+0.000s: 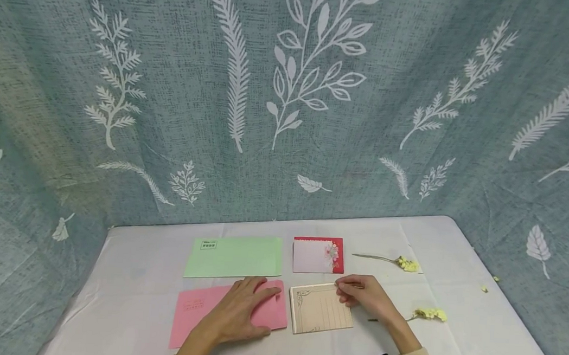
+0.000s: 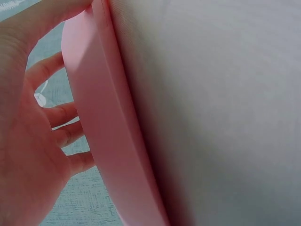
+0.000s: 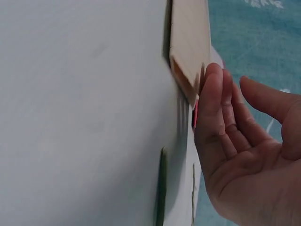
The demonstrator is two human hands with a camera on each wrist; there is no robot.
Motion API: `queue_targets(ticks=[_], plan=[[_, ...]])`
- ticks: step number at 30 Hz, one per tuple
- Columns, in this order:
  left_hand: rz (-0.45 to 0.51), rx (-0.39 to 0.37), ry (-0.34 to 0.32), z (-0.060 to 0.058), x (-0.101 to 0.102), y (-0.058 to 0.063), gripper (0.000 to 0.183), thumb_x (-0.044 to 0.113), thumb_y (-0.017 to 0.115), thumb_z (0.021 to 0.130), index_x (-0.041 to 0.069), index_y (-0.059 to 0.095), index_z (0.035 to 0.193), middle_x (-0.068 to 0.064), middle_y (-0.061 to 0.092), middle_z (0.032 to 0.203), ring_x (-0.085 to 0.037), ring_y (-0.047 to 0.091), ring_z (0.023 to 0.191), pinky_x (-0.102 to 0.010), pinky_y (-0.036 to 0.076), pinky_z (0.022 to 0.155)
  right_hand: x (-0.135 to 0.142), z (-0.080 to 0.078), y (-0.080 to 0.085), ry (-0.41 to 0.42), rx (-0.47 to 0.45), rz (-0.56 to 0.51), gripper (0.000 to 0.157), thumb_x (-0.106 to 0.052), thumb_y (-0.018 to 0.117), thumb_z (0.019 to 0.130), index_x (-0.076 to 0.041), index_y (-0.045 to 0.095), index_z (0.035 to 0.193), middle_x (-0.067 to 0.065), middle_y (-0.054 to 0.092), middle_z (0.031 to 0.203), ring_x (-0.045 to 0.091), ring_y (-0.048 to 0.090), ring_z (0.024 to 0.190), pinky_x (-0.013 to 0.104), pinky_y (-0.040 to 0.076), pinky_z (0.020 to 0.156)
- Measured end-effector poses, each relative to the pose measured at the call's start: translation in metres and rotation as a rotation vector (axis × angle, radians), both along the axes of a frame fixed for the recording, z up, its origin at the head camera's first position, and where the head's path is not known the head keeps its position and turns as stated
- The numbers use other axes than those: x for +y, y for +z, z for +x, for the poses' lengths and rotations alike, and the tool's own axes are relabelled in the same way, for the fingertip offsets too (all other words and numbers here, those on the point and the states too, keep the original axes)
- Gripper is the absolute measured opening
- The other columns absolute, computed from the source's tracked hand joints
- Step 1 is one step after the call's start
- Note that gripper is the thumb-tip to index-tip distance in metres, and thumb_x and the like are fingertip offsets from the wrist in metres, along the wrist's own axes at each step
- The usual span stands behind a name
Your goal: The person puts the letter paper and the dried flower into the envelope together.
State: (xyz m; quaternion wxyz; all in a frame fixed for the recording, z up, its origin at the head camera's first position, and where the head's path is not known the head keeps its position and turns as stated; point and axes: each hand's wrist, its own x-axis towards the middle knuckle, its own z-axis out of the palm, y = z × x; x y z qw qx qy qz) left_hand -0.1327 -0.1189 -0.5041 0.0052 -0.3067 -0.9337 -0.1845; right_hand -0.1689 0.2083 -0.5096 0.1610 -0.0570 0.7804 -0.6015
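Note:
My left hand point(image 1: 237, 316) rests on a pink envelope point(image 1: 187, 321), its fingers spread across the right part. In the left wrist view the fingertips touch the face of the pink envelope point(image 2: 106, 113), and the thumb lies near its edge. Beside it lies a beige lined card point(image 1: 322, 313) with scroll ornaments. My right hand point(image 1: 367, 296) is at the card's upper right corner. From the right wrist, the fingertips are against or close beside the card point(image 3: 190, 42), while the thumb stands apart from them.
A green envelope point(image 1: 233, 258) lies behind the pink one. Further back is a red and white card point(image 1: 314, 255) with a flower print. Two yellow flower sprigs, a far one point(image 1: 406, 264) and a near one point(image 1: 430, 314), lie on the right of the white tabletop point(image 1: 127, 276).

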Motion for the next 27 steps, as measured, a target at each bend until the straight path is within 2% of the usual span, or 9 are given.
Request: queue_targets(ticks=[7, 20, 27], plan=[[0.011, -0.019, -0.002, -0.002, -0.002, 0.001, 0.073, 0.046, 0.08, 0.073, 0.025, 0.055, 0.139, -0.011, 0.05, 0.137, -0.029, 0.045, 0.127, -0.051, 0.038, 0.105, 0.005, 0.005, -0.002, -0.088, 0.02, 0.2, 0.025, -0.012, 0.063, 0.094, 0.009, 0.069, 0.106, 0.009, 0.072, 0.085, 0.015, 0.066, 0.072, 0.028, 0.056, 0.06], [0.018, 0.004, -0.011, -0.004, -0.002, -0.002, 0.075, 0.047, 0.08, 0.071, 0.025, 0.055, 0.138, -0.011, 0.05, 0.136, -0.029, 0.045, 0.127, -0.05, 0.039, 0.103, 0.003, 0.012, -0.003, -0.203, -0.001, 0.315, 0.02, -0.015, 0.075, 0.086, 0.003, 0.072, 0.093, 0.002, 0.066, 0.067, 0.013, 0.059, 0.057, 0.028, 0.053, 0.052], [0.01, 0.003, -0.008, -0.004, -0.001, -0.001, 0.075, 0.048, 0.081, 0.071, 0.025, 0.055, 0.139, -0.011, 0.05, 0.136, -0.029, 0.046, 0.127, -0.05, 0.039, 0.104, -0.004, 0.013, 0.001, -0.223, 0.001, 0.417, 0.015, -0.016, 0.076, 0.084, -0.001, 0.074, 0.085, 0.0, 0.06, 0.061, 0.011, 0.053, 0.053, 0.025, 0.046, 0.049]])
